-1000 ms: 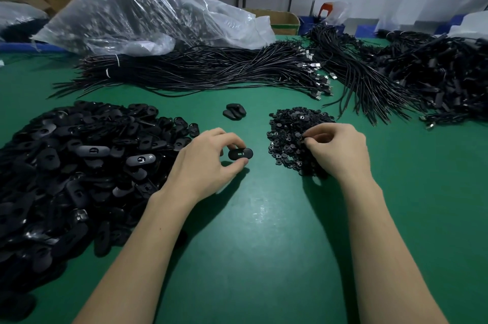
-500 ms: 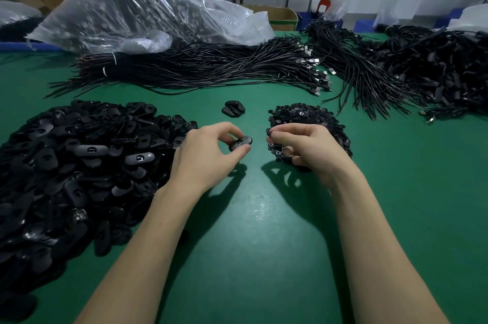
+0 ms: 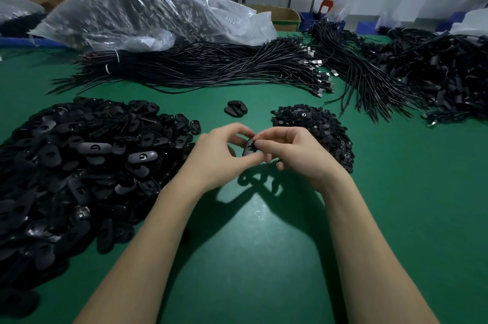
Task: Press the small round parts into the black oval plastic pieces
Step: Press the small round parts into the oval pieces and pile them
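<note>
Two hands now meet above green counter (image 3: 264, 244): right hand (image 3: 298, 154), half a second ago at heap of small round black parts (image 3: 317, 125), has come across to left hand (image 3: 219, 157). Insertion stage likely begun. Left hand pinches black oval plastic piece (image 3: 248, 148) between thumb and fingers, raised off counter. Right fingertips curl onto piece; round part presumably pinched there, hidden. Piece glossy, mostly covered. Big pile of black oval pieces (image 3: 79, 165) lies left.

We see a green counter (image 3: 264, 257) carrying heaped oval pieces (image 3: 79, 165), round parts (image 3: 322, 125), cable bundles (image 3: 211, 65), and a plastic bag (image 3: 148, 9).
</note>
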### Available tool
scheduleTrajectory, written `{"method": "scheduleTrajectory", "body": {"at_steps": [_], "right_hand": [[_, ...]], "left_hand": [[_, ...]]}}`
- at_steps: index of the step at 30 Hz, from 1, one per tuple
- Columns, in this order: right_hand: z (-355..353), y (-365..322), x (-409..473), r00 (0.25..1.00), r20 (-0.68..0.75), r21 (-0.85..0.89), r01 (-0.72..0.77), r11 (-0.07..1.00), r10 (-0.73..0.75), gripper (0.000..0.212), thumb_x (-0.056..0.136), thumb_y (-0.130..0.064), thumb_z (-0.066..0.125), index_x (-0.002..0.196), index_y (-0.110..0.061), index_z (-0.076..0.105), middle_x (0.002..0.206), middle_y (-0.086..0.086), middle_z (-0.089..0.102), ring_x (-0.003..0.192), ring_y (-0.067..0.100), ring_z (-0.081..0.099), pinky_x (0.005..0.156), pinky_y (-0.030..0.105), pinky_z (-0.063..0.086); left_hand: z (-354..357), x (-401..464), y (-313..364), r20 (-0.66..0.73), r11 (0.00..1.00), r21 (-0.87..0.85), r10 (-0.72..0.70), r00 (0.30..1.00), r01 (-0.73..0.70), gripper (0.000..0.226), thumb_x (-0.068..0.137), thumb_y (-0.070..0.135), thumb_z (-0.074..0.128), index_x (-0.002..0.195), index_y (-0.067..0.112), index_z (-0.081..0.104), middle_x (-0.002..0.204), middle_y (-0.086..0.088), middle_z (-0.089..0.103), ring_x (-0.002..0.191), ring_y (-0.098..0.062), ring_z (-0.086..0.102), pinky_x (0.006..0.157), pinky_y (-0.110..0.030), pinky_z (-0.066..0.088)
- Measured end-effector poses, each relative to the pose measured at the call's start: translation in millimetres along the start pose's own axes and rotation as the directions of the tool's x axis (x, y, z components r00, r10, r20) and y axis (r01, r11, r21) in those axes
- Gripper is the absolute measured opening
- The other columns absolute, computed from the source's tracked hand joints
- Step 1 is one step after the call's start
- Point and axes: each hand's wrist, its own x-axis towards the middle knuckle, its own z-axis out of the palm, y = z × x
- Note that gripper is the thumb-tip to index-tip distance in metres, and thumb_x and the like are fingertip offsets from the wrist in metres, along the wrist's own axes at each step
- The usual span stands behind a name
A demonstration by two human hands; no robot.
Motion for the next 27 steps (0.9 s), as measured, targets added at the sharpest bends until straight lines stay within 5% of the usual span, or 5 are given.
{"method": "scheduleTrajectory", "body": {"at_steps": [6,12,18,24,27], "right_hand": [[2.8,-2.4,-3.0,0.998,0.053,-0.074,0.043,0.996,-0.039,0.005,0.097,-0.013,0.070,0.096,-0.016,0.074,0.081,-0.003,0.076,0.070,0.006,0.064,0.057,0.018,0.050],[5.7,0.4,-0.4,0.999,-0.034,-0.027,-0.001,1.000,0.000,0.007,0.092,-0.017,0.076,0.089,-0.023,0.077,0.079,-0.010,0.075,0.076,0.001,0.067,0.066,0.019,0.055],[6.4,0.3,-0.9,0.986,-0.164,0.002,-0.022,1.000,0.022,0.007,0.089,-0.019,0.078,0.084,-0.024,0.078,0.072,-0.013,0.073,0.062,-0.003,0.062,0.052,0.012,0.046],[10.0,-2.9,-1.3,0.985,-0.061,0.191,-0.149,0.970,0.163,0.003,0.092,-0.013,0.076,0.094,-0.015,0.077,0.080,-0.003,0.077,0.072,0.010,0.074,0.058,0.017,0.054],[11.4,-3.3,0.3,0.983,-0.084,0.250,-0.139,0.958,0.164,0.004,0.092,-0.007,0.074,0.090,-0.010,0.075,0.081,0.004,0.077,0.072,0.014,0.076,0.062,0.019,0.057]], "left_hand": [[-8.3,3.3,-6.3,0.103,0.949,-0.278,-0.123,0.987,0.148,0.011,0.092,0.020,0.072,0.095,0.031,0.075,0.087,0.009,0.077,0.073,-0.004,0.068,0.071,-0.027,0.050],[-4.1,5.2,-9.3,0.110,0.871,-0.414,-0.241,0.964,0.265,0.009,0.092,0.006,0.068,0.095,0.013,0.064,0.077,-0.004,0.078,0.077,-0.020,0.075,0.094,-0.043,0.058],[-6.1,2.9,-5.6,0.081,0.812,-0.518,-0.265,0.961,0.268,0.014,0.089,0.002,0.070,0.099,0.012,0.073,0.082,-0.008,0.079,0.080,-0.023,0.078,0.089,-0.034,0.060],[-8.3,3.1,-4.4,0.050,0.888,-0.428,-0.165,0.985,0.170,0.014,0.088,0.014,0.077,0.098,0.019,0.069,0.081,0.002,0.079,0.081,-0.012,0.077,0.065,-0.022,0.054],[-7.9,3.2,-6.4,0.024,0.965,-0.246,-0.092,0.996,0.095,0.015,0.088,0.024,0.078,0.098,0.029,0.069,0.084,0.008,0.078,0.079,-0.007,0.074,0.064,-0.022,0.055]]}}
